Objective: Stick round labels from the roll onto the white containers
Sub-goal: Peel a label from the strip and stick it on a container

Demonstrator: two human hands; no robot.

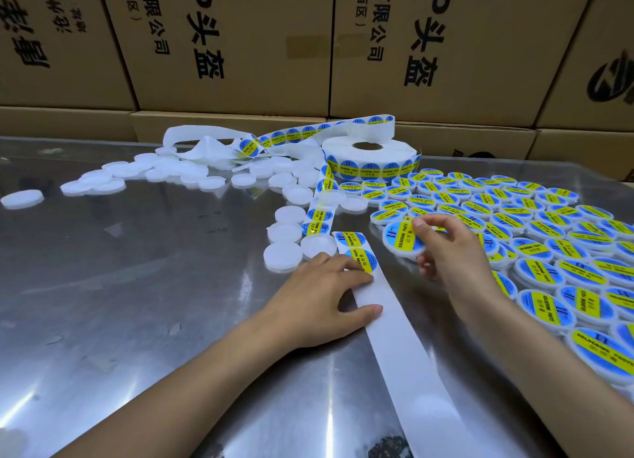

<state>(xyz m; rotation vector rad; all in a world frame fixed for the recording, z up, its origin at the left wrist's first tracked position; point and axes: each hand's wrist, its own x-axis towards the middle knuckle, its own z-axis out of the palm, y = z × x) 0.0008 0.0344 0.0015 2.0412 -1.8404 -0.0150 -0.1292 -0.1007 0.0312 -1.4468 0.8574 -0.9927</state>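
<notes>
A roll of blue-and-yellow round labels (pixel 368 157) lies flat at the back of the table. Its backing strip (pixel 387 313) runs toward me. My left hand (pixel 322 299) rests on the strip, fingertips touching the nearest label (pixel 364 260) and thumb pressing the bare backing. My right hand (pixel 453 251) holds a labelled white container (pixel 399 239) tilted just above the table, thumb on its label. Several plain white containers (pixel 283 255) lie left of the strip.
Several labelled containers (pixel 535 231) cover the right side of the shiny metal table (pixel 137 303). More plain white ones (pixel 164 172) and loose empty backing (pixel 206 145) lie at the back left. Cardboard boxes (pixel 240 45) form a wall behind.
</notes>
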